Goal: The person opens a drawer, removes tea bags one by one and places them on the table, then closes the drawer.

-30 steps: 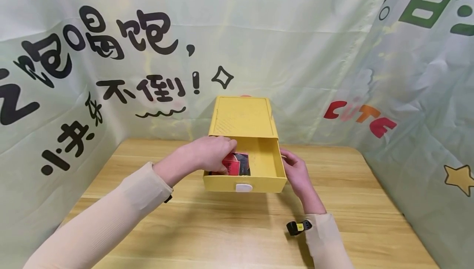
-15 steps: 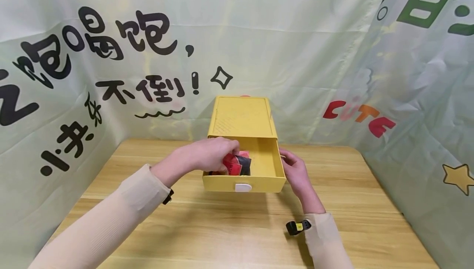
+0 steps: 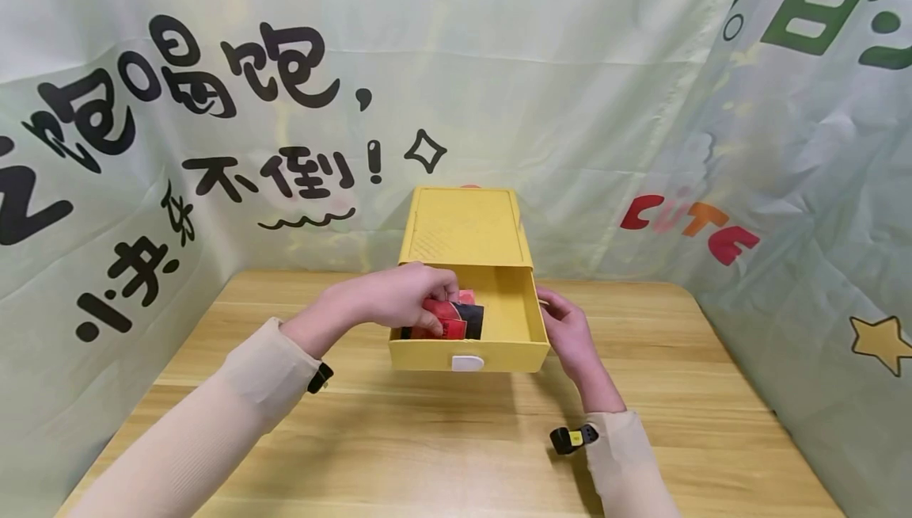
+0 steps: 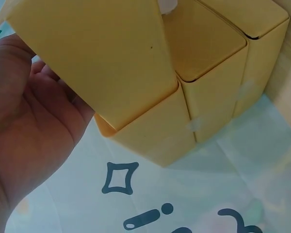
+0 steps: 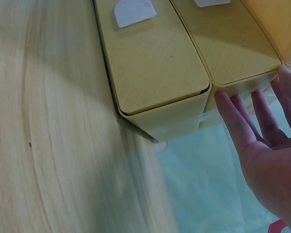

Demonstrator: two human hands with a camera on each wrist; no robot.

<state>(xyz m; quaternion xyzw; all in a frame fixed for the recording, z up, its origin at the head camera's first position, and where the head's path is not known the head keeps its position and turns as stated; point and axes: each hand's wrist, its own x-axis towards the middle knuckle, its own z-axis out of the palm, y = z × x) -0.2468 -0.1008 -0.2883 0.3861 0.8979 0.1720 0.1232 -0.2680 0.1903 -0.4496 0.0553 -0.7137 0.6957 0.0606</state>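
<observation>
The yellow top drawer (image 3: 509, 355) stands pulled out of its yellow drawer cabinet (image 3: 466, 225). Reaching over its left wall, my left hand (image 3: 399, 296) pinches a red and black packet (image 3: 452, 328) between thumb and fingers, close behind the drawer front. A pinkish-red piece (image 3: 466, 296) shows just behind that packet. In the left wrist view the drawer wall hides those fingertips. My right hand (image 3: 568, 332) is beside the drawer's right wall. Its fairly straight fingers (image 5: 237, 119) touch the cabinet's side in the right wrist view.
A white tab handle (image 3: 468, 363) sits on the drawer front. Below are closed drawers, one with a white tab (image 5: 135, 10). The cabinet stands at the back of the wooden table (image 3: 427, 447), against a printed cloth backdrop (image 3: 570, 106).
My left hand has shifted slightly left and turned a little, its thumb now showing on the red and black packet. More of the pinkish-red piece shows behind. The right hand stays where it was.
</observation>
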